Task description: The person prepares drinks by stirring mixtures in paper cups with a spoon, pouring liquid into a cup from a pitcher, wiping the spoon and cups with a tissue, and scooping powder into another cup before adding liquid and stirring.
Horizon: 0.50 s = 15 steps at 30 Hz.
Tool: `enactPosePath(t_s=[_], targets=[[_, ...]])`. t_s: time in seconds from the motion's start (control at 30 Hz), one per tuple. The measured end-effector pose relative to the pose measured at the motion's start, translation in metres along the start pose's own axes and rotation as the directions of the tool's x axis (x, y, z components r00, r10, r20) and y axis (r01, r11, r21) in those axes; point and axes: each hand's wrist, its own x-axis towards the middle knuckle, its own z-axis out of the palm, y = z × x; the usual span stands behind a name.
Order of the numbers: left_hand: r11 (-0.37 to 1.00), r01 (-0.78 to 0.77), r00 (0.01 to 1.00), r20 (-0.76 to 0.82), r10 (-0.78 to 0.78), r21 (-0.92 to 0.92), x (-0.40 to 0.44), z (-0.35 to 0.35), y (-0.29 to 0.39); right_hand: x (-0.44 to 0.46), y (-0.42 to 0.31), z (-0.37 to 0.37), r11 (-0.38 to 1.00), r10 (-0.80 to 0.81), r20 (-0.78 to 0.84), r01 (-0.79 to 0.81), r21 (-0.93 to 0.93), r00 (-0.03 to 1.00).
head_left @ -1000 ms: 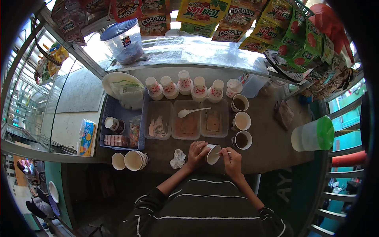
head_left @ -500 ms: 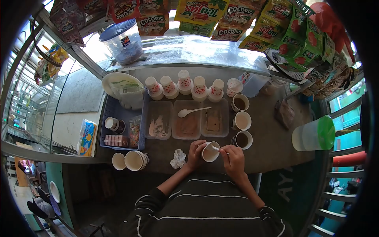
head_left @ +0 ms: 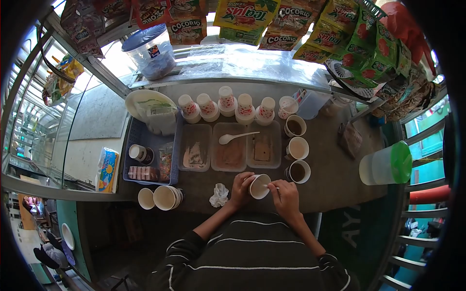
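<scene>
My left hand (head_left: 241,189) wraps round the left side of a paper cup (head_left: 259,187) near the front edge of the counter. The cup's inside looks pale, and what lies at its bottom is hard to make out. Pinched in my right hand (head_left: 285,196) is the handle of a white spoon (head_left: 269,185), whose lower end is inside the cup. A crumpled white tissue (head_left: 219,195) lies left of my left hand. Beyond my right hand stand a cup of dark drink (head_left: 299,172), a cup of pale drink (head_left: 297,148) and another cup of dark drink (head_left: 294,127).
Three plastic tubs of powder (head_left: 230,157) hold a second white spoon (head_left: 238,137) across them. Stacked cups (head_left: 226,103) line the back. A blue basket (head_left: 127,160) and open paper cups (head_left: 166,198) stand left, a green-lidded jug (head_left: 381,165) right. Sachets (head_left: 247,14) hang overhead.
The spoon has shifted within the cup and sits lower, with less of it showing. My right hand has moved slightly left, and the cup is turned a little.
</scene>
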Motion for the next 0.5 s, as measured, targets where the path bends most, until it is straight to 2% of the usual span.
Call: enactPosePath(t_s=[0.03, 0.1, 0.2, 0.33, 0.4, 0.43, 0.5], targets=[[1.000, 0.001, 1.000, 0.003, -0.001, 0.006, 0.0004, -0.0010, 0.0010, 0.0004, 0.0001, -0.0012, 1.000, -0.001, 0.001, 0.001, 0.001, 1.000], [1.000, -0.004, 1.000, 0.000, 0.004, 0.008, 0.0020, -0.0022, 0.0024, 0.0009, 0.0001, -0.0050, 0.980, 0.078, 0.139, -0.101, 0.170, 0.987], [1.000, -0.010, 1.000, 0.001, 0.010, 0.010, 0.0011, -0.0011, 0.0011, 0.0031, 0.0003, -0.0048, 0.998, 0.022, 0.042, -0.024, 0.062, 0.999], [1.000, -0.015, 1.000, 0.007, 0.014, 0.021, 0.0011, -0.0012, 0.0015, 0.0016, 0.0035, -0.0037, 0.997, 0.021, 0.091, -0.028, 0.075, 0.996], [1.000, -0.013, 1.000, 0.010, 0.013, 0.018, 0.0012, -0.0010, 0.0011, 0.0017, -0.0009, -0.0069, 0.972, 0.138, 0.128, -0.159, 0.173, 0.982], [1.000, -0.012, 1.000, 0.013, 0.011, 0.017, 0.0016, -0.0014, 0.0015, 0.0019, 0.0001, -0.0066, 0.972, 0.139, 0.128, -0.160, 0.173, 0.982], [1.000, -0.014, 1.000, 0.015, 0.013, 0.023, 0.0023, -0.0018, 0.0019, 0.0031, 0.0033, -0.0051, 1.000, -0.003, 0.076, 0.003, 0.001, 0.997]])
